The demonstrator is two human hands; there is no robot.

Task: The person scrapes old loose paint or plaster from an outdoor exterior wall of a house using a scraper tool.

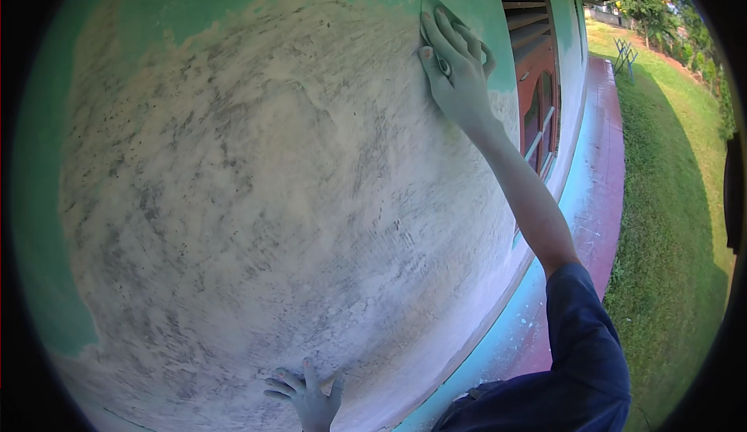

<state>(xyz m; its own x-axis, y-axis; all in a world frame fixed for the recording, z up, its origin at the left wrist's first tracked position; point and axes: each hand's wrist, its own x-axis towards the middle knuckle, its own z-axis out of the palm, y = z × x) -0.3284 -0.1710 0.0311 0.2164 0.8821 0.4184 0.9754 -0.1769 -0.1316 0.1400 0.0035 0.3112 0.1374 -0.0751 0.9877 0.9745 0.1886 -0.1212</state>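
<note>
A wall rises in front of me, with a large patch of rough, whitish-grey plaster (272, 175) bordered by green paint (35, 222). At the upper right of this patch, my right hand (463, 82) presses a flat grey-green sanding pad (428, 10) against the surface. Its fingers lie over the pad's back, and the palm covers most of it, so its full shape is hidden. Low on the same plaster, my left hand (313, 401) rests with fingers spread, holding nothing. Both hands look pale with dust.
Right of the pad is a window (537, 82) with wooden louvres and a reddish frame. A blue and pink ledge (599, 152) runs along the wall's foot, spotted with white. Beyond lie grass (661, 198), a blue metal stand (625, 58) and trees (654, 12).
</note>
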